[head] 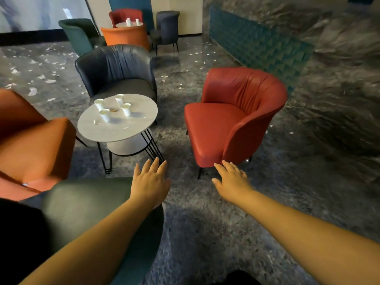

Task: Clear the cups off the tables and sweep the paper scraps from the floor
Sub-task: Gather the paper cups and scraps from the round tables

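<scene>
We note the left hand (pixel 149 182) stretched forward, palm down, fingers straight and slightly spread, holding nothing; it hovers over the far edge of a dark chair back (pixel 86 204) near us, contact uncertain. The right hand (pixel 231 177) is likewise flat and spread, holding nothing, its fingertips just beside the near corner of the red armchair (pixel 230 120); we cannot tell whether they touch.

Four white paper cups (pixel 112 109) stand upright on the round white worktop (pixel 121 128), left of centre, between a dark blue armchair (pixel 117 73) beyond and an orange armchair (pixel 35 145) at left. A small crumpled scrap lies beside the nearest cup.

Paper scraps (pixel 33 73) litter the grey floor (pixel 205 223), mostly far left. A far worktop (pixel 128 24) carries more cups, number unclear, partly hidden by an orange chair back. The right side of the frame is blurred.
</scene>
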`<state>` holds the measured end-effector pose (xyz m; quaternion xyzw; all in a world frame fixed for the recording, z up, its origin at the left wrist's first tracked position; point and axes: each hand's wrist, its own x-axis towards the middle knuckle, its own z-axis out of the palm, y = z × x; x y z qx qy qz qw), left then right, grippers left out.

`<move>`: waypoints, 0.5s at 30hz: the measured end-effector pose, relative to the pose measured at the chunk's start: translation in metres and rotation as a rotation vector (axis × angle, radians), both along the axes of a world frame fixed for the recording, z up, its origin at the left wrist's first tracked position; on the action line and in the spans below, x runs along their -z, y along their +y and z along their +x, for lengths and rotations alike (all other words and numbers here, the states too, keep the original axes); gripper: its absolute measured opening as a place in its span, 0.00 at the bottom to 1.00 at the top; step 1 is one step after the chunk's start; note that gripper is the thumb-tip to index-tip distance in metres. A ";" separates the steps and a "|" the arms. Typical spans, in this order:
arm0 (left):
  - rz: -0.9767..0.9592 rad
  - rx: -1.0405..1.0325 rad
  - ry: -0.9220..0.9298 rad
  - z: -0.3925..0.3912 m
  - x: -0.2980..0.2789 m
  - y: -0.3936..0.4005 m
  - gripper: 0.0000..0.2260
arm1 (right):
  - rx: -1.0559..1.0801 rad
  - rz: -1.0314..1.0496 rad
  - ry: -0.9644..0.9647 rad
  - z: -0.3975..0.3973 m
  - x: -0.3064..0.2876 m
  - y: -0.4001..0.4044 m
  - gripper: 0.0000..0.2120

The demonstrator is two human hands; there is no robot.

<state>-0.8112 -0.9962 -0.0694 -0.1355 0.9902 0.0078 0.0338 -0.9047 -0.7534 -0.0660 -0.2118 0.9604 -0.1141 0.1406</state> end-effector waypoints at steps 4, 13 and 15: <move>-0.002 -0.028 -0.007 -0.051 0.007 -0.021 0.29 | -0.026 0.005 -0.015 -0.055 0.003 -0.022 0.29; -0.037 -0.149 -0.009 -0.196 0.019 -0.076 0.29 | -0.158 0.011 0.047 -0.230 0.012 -0.088 0.29; -0.035 -0.181 -0.013 -0.226 0.019 -0.088 0.29 | -0.198 0.025 0.058 -0.267 0.013 -0.103 0.29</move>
